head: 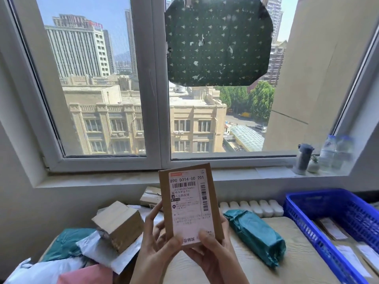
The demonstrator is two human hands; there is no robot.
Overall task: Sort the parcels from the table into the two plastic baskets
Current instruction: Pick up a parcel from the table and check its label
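Both hands hold a flat brown cardboard parcel (189,203) upright in front of the window, its white shipping label facing me. My left hand (158,240) grips its left edge and lower corner. My right hand (213,251) grips the bottom right, thumb on the label. A blue plastic basket (303,224) stands at the right with several labelled parcels inside. On the table lie a teal wrapped parcel (256,236), a cardboard box (118,226), a smaller box (150,196) further back, and a heap of teal, white and pink bags (67,261) at the left.
The window sill (272,173) carries a dark flask (303,158), a small pot and water bottles (336,152) at the right. A white radiator (252,207) runs behind the table. A cream cloth (297,253) covers the table.
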